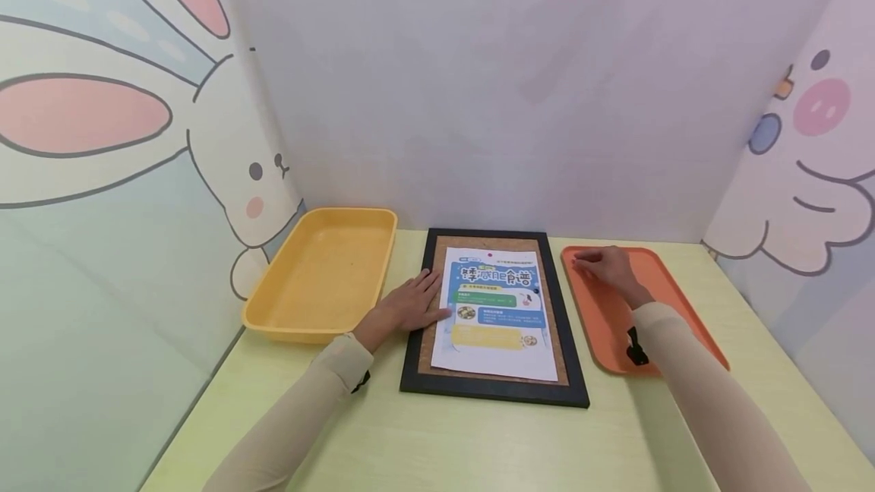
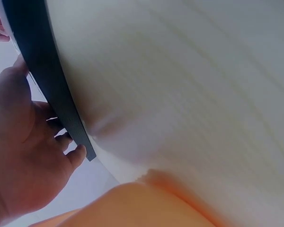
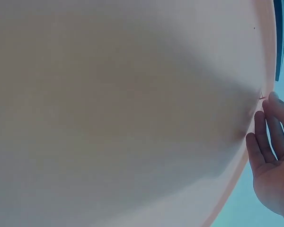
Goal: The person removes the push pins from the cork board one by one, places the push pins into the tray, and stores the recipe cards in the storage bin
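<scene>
A printed sheet with colourful blocks (image 1: 499, 360) lies on a black-framed cork board (image 1: 495, 392), with a small red pushpin (image 1: 490, 254) at its top edge. My left hand (image 1: 412, 302) rests on the board's left side, fingers extended across the frame, thumb touching the sheet. In the left wrist view, the black frame edge (image 2: 47, 71) runs beside that hand. Over the upper left part of the orange tray (image 1: 604, 325) is my right hand (image 1: 611, 268). Its thumb and forefinger pinch a tiny red pin (image 3: 261, 98), partly hidden at the fingertips.
A deep yellow tray (image 1: 321, 275) stands left of the board, close to my left forearm. The pale wooden table (image 1: 478, 446) ends at a grey back wall (image 1: 506, 97), with cartoon-printed walls on both sides. Black straps show at both wrists.
</scene>
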The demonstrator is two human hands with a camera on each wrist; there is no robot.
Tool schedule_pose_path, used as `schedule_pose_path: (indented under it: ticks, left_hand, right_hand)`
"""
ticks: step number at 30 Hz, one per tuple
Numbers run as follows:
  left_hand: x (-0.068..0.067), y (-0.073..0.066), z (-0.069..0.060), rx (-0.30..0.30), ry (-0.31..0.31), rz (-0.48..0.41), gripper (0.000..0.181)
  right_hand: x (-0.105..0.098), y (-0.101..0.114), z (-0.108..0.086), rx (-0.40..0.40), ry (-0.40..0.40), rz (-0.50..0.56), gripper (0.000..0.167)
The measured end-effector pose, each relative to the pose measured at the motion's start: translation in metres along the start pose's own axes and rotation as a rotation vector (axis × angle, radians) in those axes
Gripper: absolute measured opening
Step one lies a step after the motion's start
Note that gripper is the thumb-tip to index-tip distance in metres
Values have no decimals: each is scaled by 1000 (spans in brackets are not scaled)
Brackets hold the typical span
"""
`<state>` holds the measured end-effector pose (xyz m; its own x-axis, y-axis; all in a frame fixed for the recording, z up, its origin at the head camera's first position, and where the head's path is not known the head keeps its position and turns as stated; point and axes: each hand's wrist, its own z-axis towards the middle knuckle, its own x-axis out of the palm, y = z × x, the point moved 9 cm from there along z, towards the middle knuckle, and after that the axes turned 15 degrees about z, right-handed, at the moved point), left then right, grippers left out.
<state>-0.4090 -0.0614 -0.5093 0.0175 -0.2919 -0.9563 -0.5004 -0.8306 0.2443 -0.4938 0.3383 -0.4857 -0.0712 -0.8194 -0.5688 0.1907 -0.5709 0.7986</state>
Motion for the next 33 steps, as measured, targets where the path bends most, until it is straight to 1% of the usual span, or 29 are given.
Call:
schedule_pose_path:
  ticks: [7, 13, 17, 21, 25, 30, 33]
  left_hand:
    - [0, 2, -1, -4, -2, -3, 92]
    - [-1, 2, -1, -2, -5, 6, 92]
    - [-3, 1, -1, 0, -3, 9, 92]
    - [-3, 1, -2, 3, -4, 5, 92]
    - [-3, 1, -1, 3, -5, 6, 92]
    - [-2, 0, -1, 1, 0, 5, 92]
    - [0, -1, -1, -3, 5, 5, 92]
  right_hand:
    - [4, 6, 3, -31, 27, 11, 34]
    - [5, 10, 6, -30, 25, -10, 35]
    - [8, 14, 6, -24, 34, 14, 36]
    - [11, 21, 8, -45, 40, 27, 34]
    - [15, 27, 13, -74, 41, 0, 32]
    - [19, 31, 16, -73, 39, 6, 31]
    - [23, 35, 16, -54, 50, 23, 31]
